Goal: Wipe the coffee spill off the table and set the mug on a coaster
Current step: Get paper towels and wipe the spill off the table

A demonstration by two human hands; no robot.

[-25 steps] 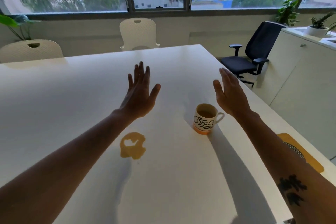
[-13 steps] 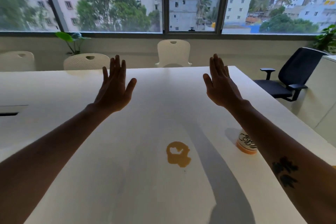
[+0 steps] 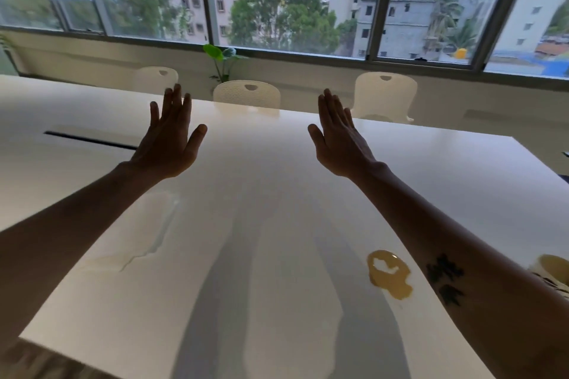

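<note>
A brown coffee spill [image 3: 388, 274] lies on the white table [image 3: 264, 194], near the right, just left of my right forearm. The mug [image 3: 552, 271], white with dark lettering and coffee inside, shows only partly at the right edge behind that forearm. My left hand [image 3: 171, 138] and my right hand [image 3: 340, 141] are held up above the far part of the table, fingers spread, holding nothing. No coaster or cloth is in view.
Three white chairs [image 3: 246, 95] stand along the table's far side below the windows. A leafy plant [image 3: 223, 61] grows behind them. A dark cable slot [image 3: 89, 140] is cut into the table at the left.
The view has swung left: spill and mug have slid toward the right edge, and the black chair has left the frame. Both hands stay raised and spread.
</note>
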